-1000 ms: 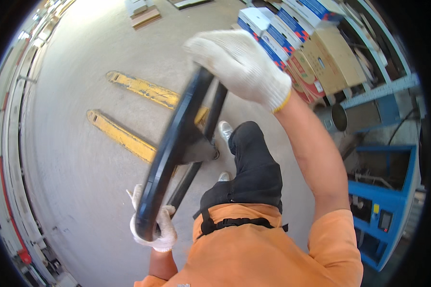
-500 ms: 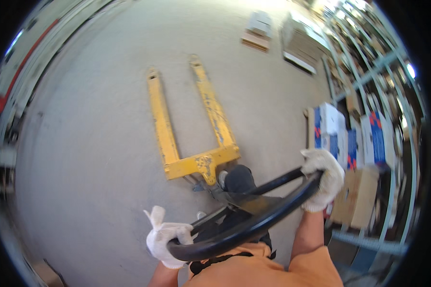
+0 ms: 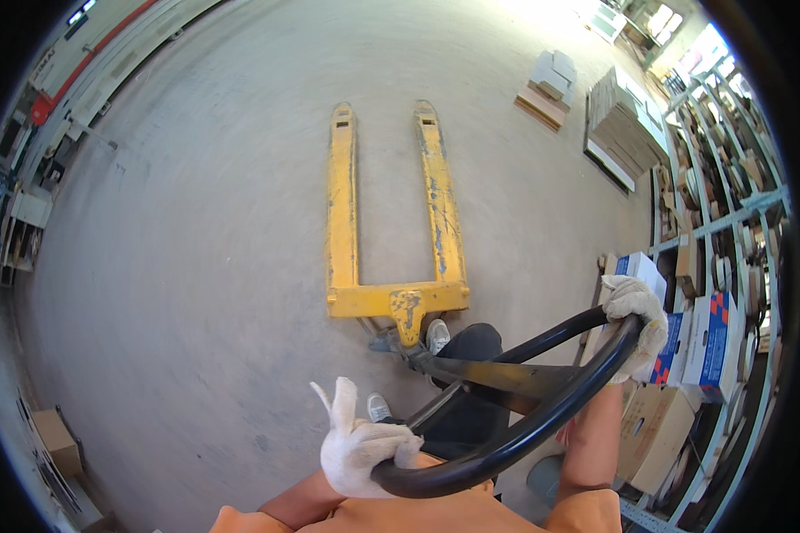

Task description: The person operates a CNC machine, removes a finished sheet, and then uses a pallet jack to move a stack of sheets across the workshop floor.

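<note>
A yellow pallet jack (image 3: 391, 299), its paint worn, stands in front of me with two low forks pointing away and nothing on them. Its big black loop handle (image 3: 516, 444) is tilted back close to my body. My left hand (image 3: 362, 449), in a white knit glove, is closed around the left end of the loop, with part of the glove sticking up. On the loop's upper right end, my gloved right hand (image 3: 640, 322) is wrapped over the bar. My shoes (image 3: 437, 336) are beside the jack's base.
Metal shelving (image 3: 747, 204) packed with goods runs along the right. Before it are white-and-blue boxes (image 3: 711, 342) and a brown carton (image 3: 658, 435). Flat cardboard stacks (image 3: 627, 115) and a smaller stack (image 3: 542, 105) stand far right. A brown box (image 3: 58, 440) sits lower left.
The forks have swung right in view and now point nearly straight ahead. Shelving and stacks have shifted right and down. Both hands keep hold of the handle, appearing farther right.
</note>
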The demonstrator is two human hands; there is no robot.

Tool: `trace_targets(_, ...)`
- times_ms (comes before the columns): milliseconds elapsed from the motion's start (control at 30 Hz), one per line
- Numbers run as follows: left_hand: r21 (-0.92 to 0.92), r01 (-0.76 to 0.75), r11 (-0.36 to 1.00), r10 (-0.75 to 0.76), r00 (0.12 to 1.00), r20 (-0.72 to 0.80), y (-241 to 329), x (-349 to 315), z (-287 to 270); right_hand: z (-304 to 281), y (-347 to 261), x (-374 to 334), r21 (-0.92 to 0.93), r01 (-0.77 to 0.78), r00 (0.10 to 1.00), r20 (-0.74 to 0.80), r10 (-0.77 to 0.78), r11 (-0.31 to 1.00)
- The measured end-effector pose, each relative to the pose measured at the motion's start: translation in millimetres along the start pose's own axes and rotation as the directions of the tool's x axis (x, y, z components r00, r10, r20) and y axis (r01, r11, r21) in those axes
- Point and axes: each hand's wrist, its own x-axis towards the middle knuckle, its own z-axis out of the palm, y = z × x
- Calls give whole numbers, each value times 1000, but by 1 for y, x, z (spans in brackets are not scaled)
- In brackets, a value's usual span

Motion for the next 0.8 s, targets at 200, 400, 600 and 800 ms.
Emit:
trace_targets(200,-40,-22,999,19,998,-68,-2,9,27,13,43,26,123,-22,999,35,17,992)
trace_targets(400,-28,42,999,-46,989,-144,-4,2,53,13,81,29,197,4,995,92,-23,980)
trace_targets(600,67,66,996,-33,910,-414,5,-5,71,14,86,28,246,-19,994,113,-9,969)
trace_targets(800,266,178,947,61,716,-695,17,-10,95,5,91,29,267,10,985,162,-55,964)
